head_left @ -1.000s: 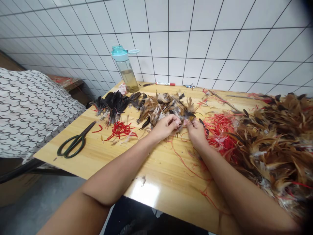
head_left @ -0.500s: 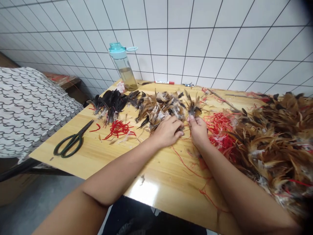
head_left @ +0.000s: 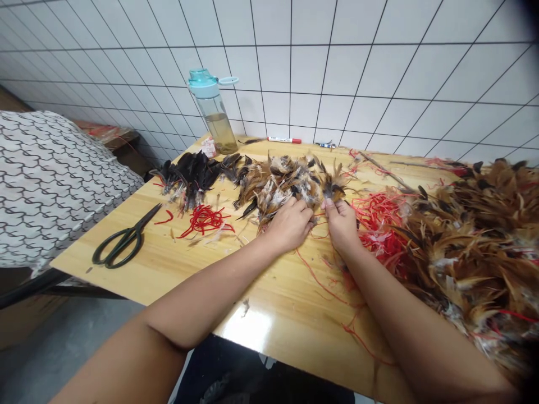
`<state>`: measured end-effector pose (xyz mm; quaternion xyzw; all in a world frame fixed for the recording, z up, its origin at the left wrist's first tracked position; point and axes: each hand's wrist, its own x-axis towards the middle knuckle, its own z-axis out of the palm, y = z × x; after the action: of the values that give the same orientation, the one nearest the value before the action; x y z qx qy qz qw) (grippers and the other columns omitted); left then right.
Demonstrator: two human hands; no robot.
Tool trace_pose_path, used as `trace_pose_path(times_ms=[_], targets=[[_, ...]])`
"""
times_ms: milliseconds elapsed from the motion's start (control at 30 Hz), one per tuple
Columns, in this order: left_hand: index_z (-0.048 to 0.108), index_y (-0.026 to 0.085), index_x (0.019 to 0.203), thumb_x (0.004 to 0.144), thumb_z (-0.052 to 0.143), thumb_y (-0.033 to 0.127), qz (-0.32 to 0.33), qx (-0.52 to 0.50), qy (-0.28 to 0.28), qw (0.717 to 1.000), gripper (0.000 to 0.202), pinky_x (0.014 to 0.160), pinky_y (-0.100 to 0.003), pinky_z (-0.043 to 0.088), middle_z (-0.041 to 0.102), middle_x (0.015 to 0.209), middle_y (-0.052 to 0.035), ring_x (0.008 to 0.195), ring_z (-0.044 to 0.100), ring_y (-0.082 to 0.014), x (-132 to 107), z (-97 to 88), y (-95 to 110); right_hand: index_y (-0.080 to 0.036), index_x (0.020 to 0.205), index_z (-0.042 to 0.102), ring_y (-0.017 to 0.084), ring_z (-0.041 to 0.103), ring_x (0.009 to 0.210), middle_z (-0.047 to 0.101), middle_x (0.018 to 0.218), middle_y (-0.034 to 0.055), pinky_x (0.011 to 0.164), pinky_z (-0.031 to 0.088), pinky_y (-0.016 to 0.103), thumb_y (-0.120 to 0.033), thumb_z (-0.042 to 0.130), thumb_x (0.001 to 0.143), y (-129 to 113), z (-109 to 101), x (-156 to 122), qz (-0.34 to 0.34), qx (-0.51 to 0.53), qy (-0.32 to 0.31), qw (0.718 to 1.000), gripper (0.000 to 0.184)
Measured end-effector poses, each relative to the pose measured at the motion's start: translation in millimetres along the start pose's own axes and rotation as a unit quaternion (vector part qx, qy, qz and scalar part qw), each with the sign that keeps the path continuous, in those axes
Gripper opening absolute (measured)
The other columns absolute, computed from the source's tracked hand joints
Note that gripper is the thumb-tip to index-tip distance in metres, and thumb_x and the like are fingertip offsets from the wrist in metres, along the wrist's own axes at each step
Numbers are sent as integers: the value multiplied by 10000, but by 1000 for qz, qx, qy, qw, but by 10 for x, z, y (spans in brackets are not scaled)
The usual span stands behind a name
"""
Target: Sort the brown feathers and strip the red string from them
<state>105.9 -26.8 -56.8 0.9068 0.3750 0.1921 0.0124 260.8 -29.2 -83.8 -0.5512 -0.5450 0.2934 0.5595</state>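
Note:
My right hand (head_left: 341,224) pinches a small bunch of brown and black feathers (head_left: 333,185) by its base, with the tips pointing up and away from me. Close by on its left, my left hand (head_left: 291,223) rests at the front edge of a pile of brown and white feathers (head_left: 273,179). Its fingers are curled together, and what they hold is hidden under the palm. Thin red string (head_left: 315,279) runs over the table below the hands. Right of my right hand lies a tangle of red strings (head_left: 379,213).
A large heap of brown feathers (head_left: 475,241) covers the table's right side. Black feathers (head_left: 196,171), cut red string pieces (head_left: 205,220) and black scissors (head_left: 126,238) lie left. A water bottle (head_left: 217,120) and a red marker (head_left: 284,139) are near the tiled wall.
The fingers of my left hand have drawn closer together, with the thumb now tucked in. My right hand keeps its pinch on the feather bunch, almost unmoved.

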Motion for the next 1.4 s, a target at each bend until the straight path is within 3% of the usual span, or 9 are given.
trace_pose_path(times_ms=[133, 333, 567, 900, 1133, 1400], targets=[[607, 149, 823, 907, 426, 154, -4, -7, -4, 1000, 200, 799, -374, 404, 571, 892, -109, 884, 457, -240, 3, 2, -3, -224, 675, 553, 185, 554, 717, 609, 701, 24, 716, 432, 324, -488, 544, 802, -75, 7, -5, 21, 21, 31, 999, 294], [501, 180, 818, 841, 403, 56, -15, -103, 50, 993, 160, 811, -340, 388, 580, 899, -77, 884, 473, -211, 1, -167, -44, -221, 673, 546, 169, 531, 679, 591, 659, -1, 708, 425, 312, -502, 538, 792, -61, 13, -4, 27, 12, 32, 999, 306], [445, 200, 816, 813, 387, 69, -39, -171, -5, 984, 144, 696, -284, 381, 554, 784, -24, 746, 499, -168, 20, -233, -129, -212, 671, 603, 182, 548, 673, 617, 661, 13, 695, 439, 322, -417, 510, 813, -25, 22, 19, -12, -28, 13, 999, 266], [544, 151, 985, 882, 402, 120, -43, -45, -13, 998, 178, 783, -329, 440, 650, 949, -117, 899, 585, -229, 14, -243, -170, -207, 674, 651, 230, 606, 766, 669, 734, 67, 721, 463, 346, -282, 542, 799, -32, 11, 21, -65, -175, -60, 981, 182], [567, 135, 1049, 891, 404, 112, -41, 53, -29, 997, 228, 850, -351, 441, 661, 997, -112, 940, 574, -240, 18, -341, -123, -215, 703, 695, 229, 643, 835, 714, 819, 62, 808, 479, 368, -256, 523, 840, -14, 12, 38, -51, -147, -131, 979, 224], [582, 119, 1009, 887, 466, 154, -12, 62, 8, 998, 172, 837, -361, 425, 652, 972, -118, 932, 548, -251, 6, -340, -105, -215, 706, 693, 206, 628, 830, 700, 785, 37, 829, 467, 342, -245, 564, 812, 6, 0, 54, -72, -93, -183, 976, 169]])
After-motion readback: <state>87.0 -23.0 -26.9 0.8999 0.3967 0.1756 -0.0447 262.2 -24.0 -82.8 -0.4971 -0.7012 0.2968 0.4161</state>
